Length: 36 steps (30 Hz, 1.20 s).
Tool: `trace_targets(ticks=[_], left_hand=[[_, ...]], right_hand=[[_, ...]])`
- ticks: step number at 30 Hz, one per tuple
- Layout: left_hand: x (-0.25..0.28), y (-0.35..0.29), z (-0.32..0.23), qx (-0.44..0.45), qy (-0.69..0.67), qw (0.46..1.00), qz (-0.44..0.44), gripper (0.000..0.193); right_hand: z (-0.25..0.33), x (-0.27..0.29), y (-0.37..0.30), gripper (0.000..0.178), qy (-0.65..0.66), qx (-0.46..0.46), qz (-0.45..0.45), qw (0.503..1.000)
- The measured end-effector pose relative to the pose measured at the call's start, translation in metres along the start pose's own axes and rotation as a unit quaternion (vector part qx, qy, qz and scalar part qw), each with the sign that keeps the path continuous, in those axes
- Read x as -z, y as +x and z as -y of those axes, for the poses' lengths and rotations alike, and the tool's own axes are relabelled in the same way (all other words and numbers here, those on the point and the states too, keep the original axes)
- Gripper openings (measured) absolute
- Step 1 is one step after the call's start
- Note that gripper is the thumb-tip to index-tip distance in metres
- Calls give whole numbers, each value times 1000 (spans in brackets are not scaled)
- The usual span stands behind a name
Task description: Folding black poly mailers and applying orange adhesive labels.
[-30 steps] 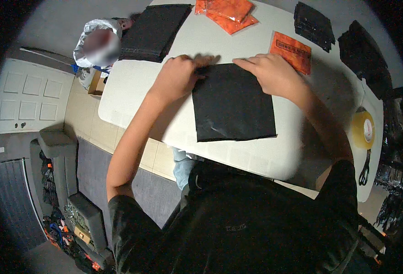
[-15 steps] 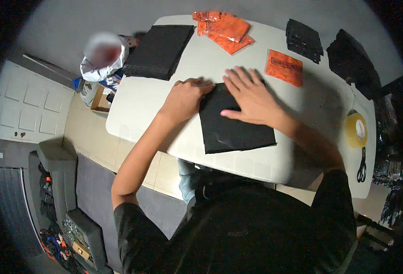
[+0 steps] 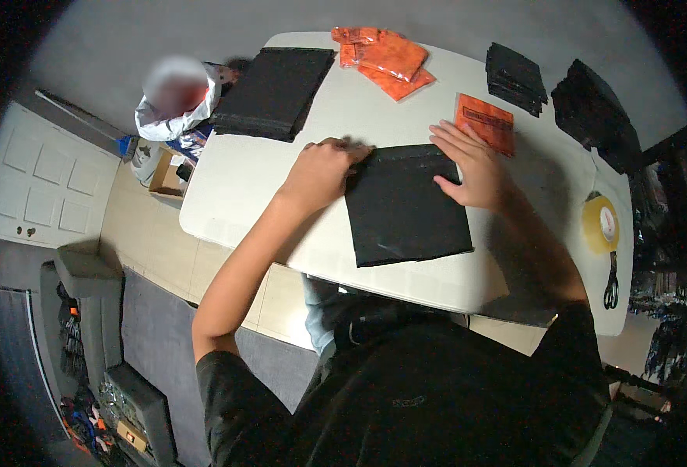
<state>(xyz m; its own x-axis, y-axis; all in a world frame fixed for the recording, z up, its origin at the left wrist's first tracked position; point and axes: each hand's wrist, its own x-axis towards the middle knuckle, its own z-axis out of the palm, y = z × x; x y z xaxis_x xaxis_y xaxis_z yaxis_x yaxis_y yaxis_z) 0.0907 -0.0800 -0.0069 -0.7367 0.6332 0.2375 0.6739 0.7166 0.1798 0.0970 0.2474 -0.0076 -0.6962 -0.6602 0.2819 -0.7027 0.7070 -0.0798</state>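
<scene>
A flat black square piece (image 3: 409,210), sheet-like with a band along its far edge, lies on the white table in front of me. I cannot tell whether it is a bag or a folded cloth. My left hand (image 3: 324,173) is at its far left corner, fingers curled in and closed on the edge. At the far right corner my right hand (image 3: 472,167) lies open, fingers stretched and thumb apart, its palm along the right edge. Just beyond those fingertips is an orange packet (image 3: 487,123) in clear wrap.
A large black stack (image 3: 277,89) sits far left on the white table (image 3: 242,187). Several orange packets (image 3: 390,58) lie at the back. Black piles (image 3: 514,78) stand far right. Yellowish tape (image 3: 599,224) and black-handled scissors (image 3: 611,292) rest near the right edge.
My right hand has slid right, from the middle of the black piece's far part to its right corner. My left hand stays at the left corner.
</scene>
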Motion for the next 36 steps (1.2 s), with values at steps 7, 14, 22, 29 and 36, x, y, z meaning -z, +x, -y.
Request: trace_targets(ticks=[7, 14, 22, 29, 36], left_hand=[[-2, 0, -2, 13, -5, 1000, 2, 51], [1, 2, -6, 30, 5, 999, 40, 59], [-1, -1, 0, -7, 3, 1000, -21, 50], [3, 1, -2, -15, -1, 999, -29, 55], [9, 5, -7, 29, -12, 999, 30, 63]], right_hand=[[43, -13, 21, 68, 14, 34, -21, 999], [-14, 5, -9, 50, 25, -15, -59, 998], [-11, -2, -5, 36, 12, 11, -83, 996], [-9, -3, 2, 34, -2, 50, -72, 996], [-9, -14, 1, 29, -38, 71, -78, 994]])
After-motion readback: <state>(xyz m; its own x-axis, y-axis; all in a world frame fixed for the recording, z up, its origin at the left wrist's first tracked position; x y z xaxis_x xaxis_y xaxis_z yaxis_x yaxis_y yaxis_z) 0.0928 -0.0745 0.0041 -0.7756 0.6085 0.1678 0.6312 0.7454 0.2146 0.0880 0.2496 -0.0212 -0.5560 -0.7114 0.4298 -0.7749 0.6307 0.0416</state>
